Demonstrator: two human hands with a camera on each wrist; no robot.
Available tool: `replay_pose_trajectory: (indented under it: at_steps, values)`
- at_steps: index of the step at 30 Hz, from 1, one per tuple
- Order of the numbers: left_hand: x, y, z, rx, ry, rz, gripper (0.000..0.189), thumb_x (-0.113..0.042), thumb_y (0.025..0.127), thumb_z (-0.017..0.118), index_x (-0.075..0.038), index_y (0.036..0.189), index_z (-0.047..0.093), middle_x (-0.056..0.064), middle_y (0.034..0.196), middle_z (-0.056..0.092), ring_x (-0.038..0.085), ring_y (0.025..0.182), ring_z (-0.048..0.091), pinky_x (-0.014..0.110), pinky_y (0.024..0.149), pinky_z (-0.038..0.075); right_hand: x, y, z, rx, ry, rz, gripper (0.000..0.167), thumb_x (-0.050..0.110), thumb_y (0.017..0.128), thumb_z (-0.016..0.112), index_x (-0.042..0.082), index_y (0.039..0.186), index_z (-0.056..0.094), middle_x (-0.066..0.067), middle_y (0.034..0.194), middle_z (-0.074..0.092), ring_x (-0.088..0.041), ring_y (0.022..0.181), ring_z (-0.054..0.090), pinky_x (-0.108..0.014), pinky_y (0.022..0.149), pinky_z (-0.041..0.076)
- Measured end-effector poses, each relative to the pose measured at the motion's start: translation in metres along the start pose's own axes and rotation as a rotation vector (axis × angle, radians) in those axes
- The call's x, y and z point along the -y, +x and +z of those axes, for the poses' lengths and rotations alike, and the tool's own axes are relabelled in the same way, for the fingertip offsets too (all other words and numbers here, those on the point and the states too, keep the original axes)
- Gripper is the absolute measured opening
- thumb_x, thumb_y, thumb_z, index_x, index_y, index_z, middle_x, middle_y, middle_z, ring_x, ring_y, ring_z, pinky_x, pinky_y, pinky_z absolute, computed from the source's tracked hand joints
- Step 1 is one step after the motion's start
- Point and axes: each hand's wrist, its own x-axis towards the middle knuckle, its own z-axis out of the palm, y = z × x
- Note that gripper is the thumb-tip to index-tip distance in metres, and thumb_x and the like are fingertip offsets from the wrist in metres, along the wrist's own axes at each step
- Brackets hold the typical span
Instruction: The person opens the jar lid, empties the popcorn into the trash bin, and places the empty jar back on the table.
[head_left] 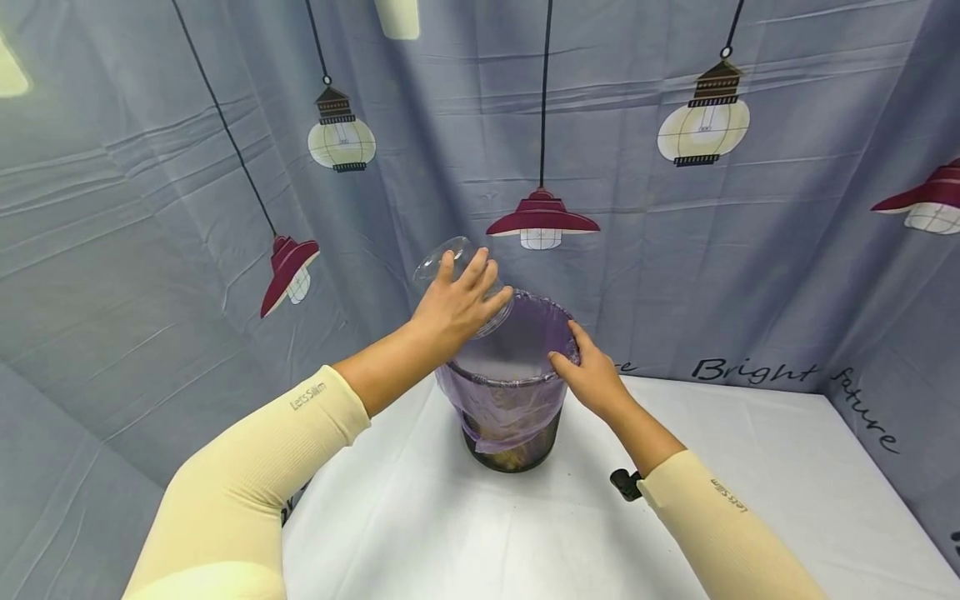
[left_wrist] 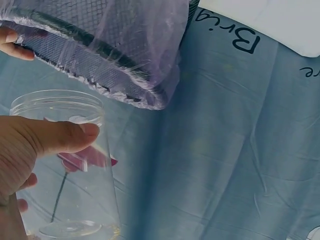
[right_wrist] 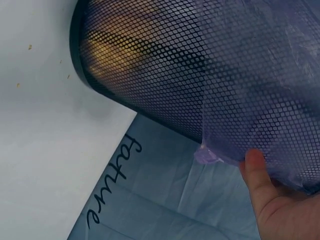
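My left hand (head_left: 459, 307) grips a clear plastic jar (head_left: 430, 267) and holds it tilted above the left rim of a trash can. The jar's threaded mouth points down toward the can; in the left wrist view the jar (left_wrist: 75, 195) looks see-through, with a few yellowish bits at its base. A purple trash bag (head_left: 498, 412) lines the black mesh trash can (head_left: 513, 461) and folds over its rim. On the right side, my right hand (head_left: 596, 377) holds the bag-covered rim, thumb inside. Yellowish contents (right_wrist: 117, 47) show through the lower mesh.
The can stands on a white-covered table (head_left: 675, 517), with small yellowish crumbs (right_wrist: 30, 47) beside its base. A grey-blue curtain (head_left: 637, 275) printed with lamps and lettering hangs close behind and at the sides. A small black device (head_left: 625, 484) sits at my right wrist.
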Motion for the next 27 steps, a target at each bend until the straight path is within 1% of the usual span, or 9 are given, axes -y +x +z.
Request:
replay_pose_trajectory:
  at_steps: [6,8,11,12,14,18,19,23,27]
  values:
    - [0.007,-0.007,0.008,0.028,-0.048,-0.024,0.106,-0.030,0.073,0.088,-0.029,0.158,0.024,0.015,0.160,0.023,0.037,0.150,0.009,0.066,0.109,0.023,0.000,0.000,-0.001,-0.017,-0.007,-0.002,0.079,0.049,0.098,0.049,0.019,0.161,0.013,-0.024,0.158,0.031,-0.047,0.142,0.034,-0.064,0.112,0.031]
    - [0.011,-0.012,0.013,0.049,-0.062,-0.046,0.109,-0.029,0.072,0.089,-0.028,0.158,0.023,0.016,0.160,0.022,0.038,0.150,0.010,0.066,0.108,0.024,0.001,-0.001,-0.001,-0.015,-0.008,-0.005,0.079,0.049,0.098,0.049,0.019,0.161,0.012,-0.024,0.158,0.030,-0.047,0.142,0.034,-0.064,0.111,0.031]
    - [0.018,-0.019,0.020,0.085,-0.115,-0.105,0.117,-0.028,0.067,0.092,-0.028,0.159,0.020,0.017,0.160,0.021,0.039,0.150,0.011,0.067,0.107,0.025,0.001,-0.002,-0.001,-0.008,-0.013,-0.006,0.080,0.050,0.098,0.049,0.019,0.161,0.012,-0.025,0.158,0.030,-0.048,0.142,0.033,-0.065,0.111,0.031]
    - [0.020,-0.022,0.023,0.094,-0.150,-0.131,0.119,-0.028,0.065,0.093,-0.028,0.159,0.019,0.017,0.160,0.020,0.039,0.149,0.011,0.068,0.107,0.024,0.001,-0.002,-0.001,-0.006,-0.012,-0.003,0.080,0.051,0.098,0.049,0.020,0.161,0.011,-0.025,0.158,0.030,-0.048,0.142,0.033,-0.065,0.111,0.031]
    - [0.024,-0.028,0.027,0.114,-0.239,-0.202,0.117,-0.027,0.068,0.091,-0.029,0.159,0.018,0.017,0.160,0.020,0.039,0.149,0.013,0.069,0.107,0.024,0.001,-0.003,-0.002,-0.008,-0.006,0.003,0.080,0.051,0.098,0.049,0.020,0.161,0.012,-0.025,0.158,0.030,-0.047,0.142,0.033,-0.065,0.111,0.031]
    - [0.030,-0.047,0.038,0.127,-0.447,-0.372,0.110,-0.028,0.074,0.087,-0.028,0.159,0.018,0.017,0.159,0.023,0.042,0.147,0.017,0.073,0.106,0.023,-0.001,-0.003,-0.002,-0.015,0.000,0.008,0.080,0.052,0.098,0.049,0.022,0.161,0.012,-0.024,0.158,0.030,-0.047,0.142,0.033,-0.066,0.111,0.031]
    - [0.030,-0.055,0.042,0.127,-0.486,-0.419,0.108,-0.031,0.075,0.086,-0.027,0.159,0.018,0.018,0.159,0.025,0.042,0.146,0.019,0.074,0.106,0.023,-0.001,-0.003,-0.002,-0.014,0.003,0.007,0.080,0.052,0.098,0.049,0.022,0.161,0.012,-0.024,0.158,0.031,-0.047,0.142,0.033,-0.065,0.111,0.031]
    - [0.025,-0.089,0.061,0.123,-0.646,-0.564,0.113,-0.043,0.071,0.088,-0.019,0.158,0.021,0.022,0.155,0.031,0.045,0.142,0.025,0.076,0.105,0.022,0.000,-0.001,-0.001,-0.006,0.006,0.001,0.080,0.052,0.097,0.050,0.023,0.161,0.012,-0.023,0.158,0.031,-0.046,0.142,0.034,-0.065,0.111,0.032]
    - [0.010,-0.125,0.080,0.110,-0.807,-0.698,0.115,-0.050,0.070,0.087,-0.010,0.156,0.022,0.023,0.150,0.039,0.046,0.137,0.034,0.073,0.103,0.026,0.000,-0.001,0.001,-0.003,0.013,0.000,0.080,0.051,0.097,0.051,0.024,0.161,0.012,-0.023,0.158,0.032,-0.046,0.142,0.034,-0.064,0.111,0.033]
